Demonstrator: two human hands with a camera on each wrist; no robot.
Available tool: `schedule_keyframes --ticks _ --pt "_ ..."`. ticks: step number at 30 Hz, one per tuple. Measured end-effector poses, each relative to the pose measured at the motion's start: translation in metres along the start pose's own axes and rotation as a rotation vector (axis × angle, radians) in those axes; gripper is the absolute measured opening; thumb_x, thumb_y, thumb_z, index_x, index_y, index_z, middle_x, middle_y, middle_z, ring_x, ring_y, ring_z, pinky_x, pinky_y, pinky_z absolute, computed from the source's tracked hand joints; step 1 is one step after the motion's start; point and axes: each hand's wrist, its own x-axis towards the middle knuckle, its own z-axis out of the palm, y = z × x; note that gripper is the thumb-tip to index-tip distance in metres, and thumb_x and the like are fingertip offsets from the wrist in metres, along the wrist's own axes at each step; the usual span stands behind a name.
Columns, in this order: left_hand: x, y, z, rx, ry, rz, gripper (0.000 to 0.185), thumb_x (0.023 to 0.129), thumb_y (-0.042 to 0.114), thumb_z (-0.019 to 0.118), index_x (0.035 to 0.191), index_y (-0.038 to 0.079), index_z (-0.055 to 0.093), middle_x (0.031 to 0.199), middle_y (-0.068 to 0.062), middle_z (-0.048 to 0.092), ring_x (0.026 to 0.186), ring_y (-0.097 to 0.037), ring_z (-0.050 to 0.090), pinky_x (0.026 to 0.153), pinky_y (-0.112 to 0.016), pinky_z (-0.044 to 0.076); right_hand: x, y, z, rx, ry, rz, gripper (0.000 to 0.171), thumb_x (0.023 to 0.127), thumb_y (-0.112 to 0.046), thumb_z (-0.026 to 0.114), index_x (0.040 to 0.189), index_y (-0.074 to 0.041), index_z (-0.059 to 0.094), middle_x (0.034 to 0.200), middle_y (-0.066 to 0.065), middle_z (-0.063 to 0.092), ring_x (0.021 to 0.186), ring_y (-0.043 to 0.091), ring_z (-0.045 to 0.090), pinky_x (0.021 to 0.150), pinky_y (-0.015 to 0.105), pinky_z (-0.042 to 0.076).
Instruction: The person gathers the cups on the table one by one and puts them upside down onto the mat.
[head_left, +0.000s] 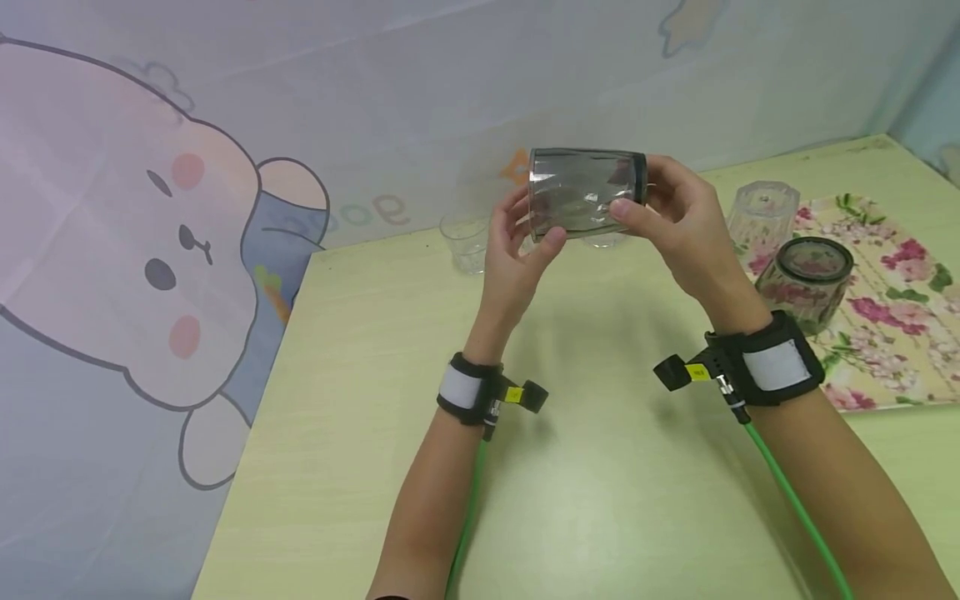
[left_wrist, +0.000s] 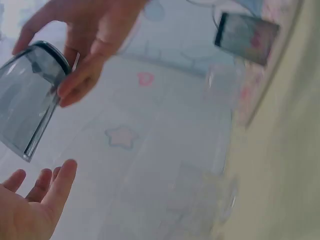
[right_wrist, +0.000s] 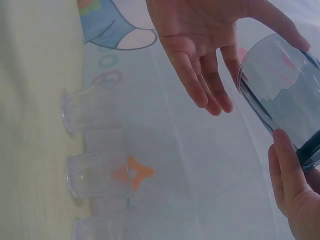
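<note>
Smoky glass (head_left: 587,192) held sideways; right hand (head_left: 678,217) hides its rim end.

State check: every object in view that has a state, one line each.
Grey glass: on its side, lifted off the table, held by right hand; left hand touches it.
Dark-rimmed glass: upside down on floral tray.
Clear glass: upside down on tray.
Small cups: upright by the wall.

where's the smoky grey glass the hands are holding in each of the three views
Head: the grey glass lies on its side at top centre, between the left hand and the right hand.
Left wrist: at the left edge, below the right hand's fingers.
Right wrist: at the right edge, above the right thumb.
Shared landmark: the orange star on the wall, partly hidden in the head view, not in the left wrist view.
</note>
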Motion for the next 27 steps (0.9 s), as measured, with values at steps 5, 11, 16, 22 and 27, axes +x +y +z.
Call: schedule_keyframes --ticks 5,11,16,22,27 --pt "0.001 0.000 -0.010 0.230 0.074 0.147 0.108 0.064 0.077 0.067 0.144 0.013 0.033 0.139 -0.011 0.044 0.126 -0.022 0.048 0.103 -0.038 0.049 0.000 0.001 -0.001 -0.066 0.006 0.007 0.034 0.084 -0.006 0.064 0.118 -0.010 0.059 0.106 -0.002 0.057 0.095 0.011 0.054 0.074 0.014 0.051" --pt "0.002 0.006 -0.018 0.448 0.118 0.378 0.086 0.073 0.040 0.080 0.140 0.005 0.037 0.137 -0.012 0.047 0.126 -0.019 0.047 0.111 -0.032 0.041 0.000 0.002 -0.002 -0.103 0.003 0.020 0.034 0.085 -0.007 0.065 0.118 -0.010 0.059 0.107 -0.003 0.057 0.097 0.011 0.054 0.076 0.013 0.052" --pt "0.004 0.012 -0.021 0.610 0.121 0.564 0.082 0.069 0.024 0.084 0.134 -0.002 0.041 0.130 -0.016 0.050 0.123 -0.023 0.047 0.110 -0.028 0.038 0.000 0.004 -0.003 -0.152 0.005 0.023 0.036 0.085 -0.007 0.066 0.120 -0.010 0.058 0.108 -0.004 0.057 0.098 0.010 0.054 0.075 0.013 0.050" --pt "0.006 0.018 -0.025 0.752 0.094 0.707 0.079 0.072 0.029 0.083 0.132 -0.004 0.043 0.128 -0.018 0.052 0.124 -0.027 0.046 0.113 -0.027 0.035 0.001 0.007 -0.004 -0.338 0.015 0.053 0.044 0.086 -0.013 0.067 0.129 -0.010 0.054 0.110 -0.011 0.055 0.103 0.007 0.055 0.078 0.013 0.046" --pt "0.005 0.023 -0.027 0.855 0.062 0.725 0.072 0.077 0.032 0.079 0.132 -0.001 0.046 0.127 -0.016 0.052 0.122 -0.027 0.046 0.109 -0.029 0.035 0.002 0.009 -0.003 -0.412 0.025 0.061 0.048 0.085 -0.015 0.070 0.130 -0.011 0.054 0.110 -0.015 0.055 0.100 0.004 0.058 0.075 0.013 0.046"
